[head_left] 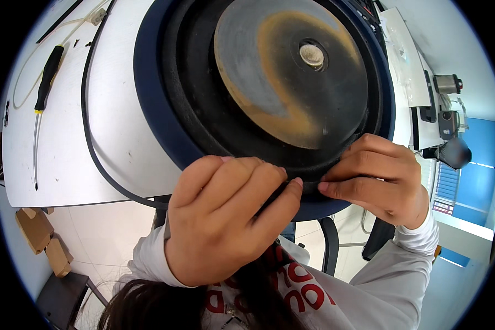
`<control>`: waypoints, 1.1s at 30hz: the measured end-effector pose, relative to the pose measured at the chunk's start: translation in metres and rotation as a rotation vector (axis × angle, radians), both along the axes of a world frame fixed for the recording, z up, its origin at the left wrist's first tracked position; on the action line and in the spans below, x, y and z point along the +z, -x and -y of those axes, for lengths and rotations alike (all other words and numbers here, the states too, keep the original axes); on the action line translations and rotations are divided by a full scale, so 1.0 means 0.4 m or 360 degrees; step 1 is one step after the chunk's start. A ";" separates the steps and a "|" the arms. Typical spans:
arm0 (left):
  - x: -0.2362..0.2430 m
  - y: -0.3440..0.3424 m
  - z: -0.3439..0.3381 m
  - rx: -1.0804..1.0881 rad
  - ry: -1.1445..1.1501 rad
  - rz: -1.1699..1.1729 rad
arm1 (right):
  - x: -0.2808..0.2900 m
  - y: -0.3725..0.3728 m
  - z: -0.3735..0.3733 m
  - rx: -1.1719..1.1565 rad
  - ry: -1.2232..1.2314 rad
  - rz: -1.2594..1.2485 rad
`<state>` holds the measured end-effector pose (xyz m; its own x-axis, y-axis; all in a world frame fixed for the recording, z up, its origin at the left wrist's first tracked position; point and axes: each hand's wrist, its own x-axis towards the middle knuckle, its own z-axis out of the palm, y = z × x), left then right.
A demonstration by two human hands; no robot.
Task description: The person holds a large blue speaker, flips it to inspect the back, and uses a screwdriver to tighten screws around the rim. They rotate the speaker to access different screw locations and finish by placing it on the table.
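Here, black gasket [308, 184] part-hidden under both hands' grip

The top of the round blue-rimmed appliance [154, 104] is cut off by the picture's far edge. The left hand [225, 220] covers the near rim, so the spot its fingertips press cannot be seen. The black cord [88, 126] runs out of view at the far edge and disappears behind the left hand. Small devices [448, 118] at far right are too small and bent to identify. The cardboard pieces [41, 236] at near left are blurred.
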<state>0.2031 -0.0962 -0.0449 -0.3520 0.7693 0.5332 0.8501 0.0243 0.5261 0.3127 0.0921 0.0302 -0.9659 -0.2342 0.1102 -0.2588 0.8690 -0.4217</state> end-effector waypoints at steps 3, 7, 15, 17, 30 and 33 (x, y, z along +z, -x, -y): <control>0.004 0.000 0.002 -0.0005 0.0013 0.0001 | 0.000 -0.002 -0.001 -0.0012 0.0026 0.0015; 0.009 0.000 0.001 -0.0006 0.0022 0.0019 | -0.001 -0.001 -0.003 -0.0012 -0.0013 -0.0009; 0.012 0.000 0.009 -0.0026 0.0065 0.0038 | -0.007 0.009 -0.016 0.0056 0.0018 0.0081; 0.011 0.001 0.008 -0.0032 0.0063 0.0040 | -0.007 0.009 -0.022 0.0057 0.0051 0.0102; 0.001 0.012 0.013 0.0036 -0.0047 -0.0011 | 0.026 0.032 -0.004 0.0075 -0.0331 0.0201; 0.005 0.034 0.047 -0.0157 0.0038 0.0049 | 0.065 0.062 0.029 -0.0017 -0.0547 0.0298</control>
<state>0.1894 -0.1150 -0.0430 -0.2902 0.8133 0.5043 0.8323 -0.0456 0.5524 0.2878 0.0806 0.0561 -0.9645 -0.2164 -0.1515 -0.1950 0.9701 -0.1446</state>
